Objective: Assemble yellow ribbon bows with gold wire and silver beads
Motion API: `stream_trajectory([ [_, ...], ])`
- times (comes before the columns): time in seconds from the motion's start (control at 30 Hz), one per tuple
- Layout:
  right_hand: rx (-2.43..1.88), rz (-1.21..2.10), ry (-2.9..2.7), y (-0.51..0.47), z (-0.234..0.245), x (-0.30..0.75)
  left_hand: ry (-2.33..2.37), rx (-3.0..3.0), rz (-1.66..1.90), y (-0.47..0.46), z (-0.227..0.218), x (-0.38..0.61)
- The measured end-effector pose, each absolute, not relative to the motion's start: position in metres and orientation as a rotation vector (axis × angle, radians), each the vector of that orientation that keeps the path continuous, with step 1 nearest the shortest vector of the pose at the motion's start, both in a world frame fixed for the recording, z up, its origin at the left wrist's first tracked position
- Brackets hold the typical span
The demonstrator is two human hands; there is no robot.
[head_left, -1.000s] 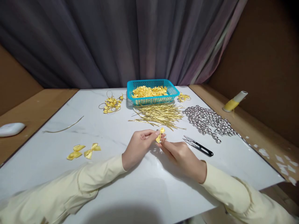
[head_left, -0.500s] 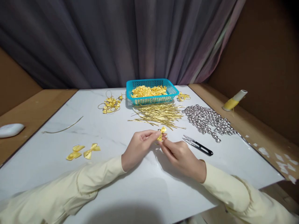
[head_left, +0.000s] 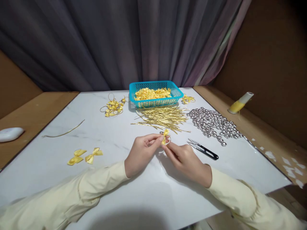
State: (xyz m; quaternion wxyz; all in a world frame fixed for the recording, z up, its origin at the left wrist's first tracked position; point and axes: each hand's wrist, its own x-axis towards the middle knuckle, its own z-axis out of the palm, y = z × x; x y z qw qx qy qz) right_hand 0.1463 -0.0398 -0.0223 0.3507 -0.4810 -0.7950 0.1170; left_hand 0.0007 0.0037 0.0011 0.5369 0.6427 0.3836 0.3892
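Observation:
Between my two hands, above the middle of the white table, is a yellow ribbon bow with a gold cord loop and a silver bell-like bead at its upper left. My left hand pinches the bow from the left between thumb and fingers. From the right, my right hand has its thumb and forefinger closed at the bow's lower edge and the cord loop. My fingers partly cover the bow. Thread snips with black handles lie just right of my right hand.
A blue basket of yellow bows stands at the back, with gold cords before it. Silver beads lie right, two loose bows left. Bows with loops lie beside the basket. A yellow thread spool stands far right.
The bow has tilted slightly and shifted a little left in my fingers, and the silver bead shows more clearly. Both hands stay in nearly the same place.

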Motion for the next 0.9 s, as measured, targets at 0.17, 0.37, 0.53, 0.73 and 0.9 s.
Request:
stream_trajectory([
  [0.17, -1.257, 0.311, -2.149, -0.041, -0.022, 0.147, 0.921, 1.571, 0.906, 0.003, 0.0, -0.001],
  [0.37, -1.299, 0.419, -2.095, -0.044, -0.017, 0.15, 1.04, 1.833, 0.925, 0.009, -0.007, -0.005],
  [0.53, -1.24, 0.641, -1.95, -0.045, -0.005, 0.153, 1.068, 2.25, 0.821, 0.01, -0.01, -0.007],
  [0.73, -1.166, 1.17, -1.57, -0.036, -0.001, 0.156, 0.699, 2.558, 0.71, 0.003, -0.01, -0.007],
  [0.9, -1.078, 1.473, -1.207, -0.028, -0.003, 0.159, 0.61, 2.572, 0.743, 0.003, -0.011, -0.007],
])
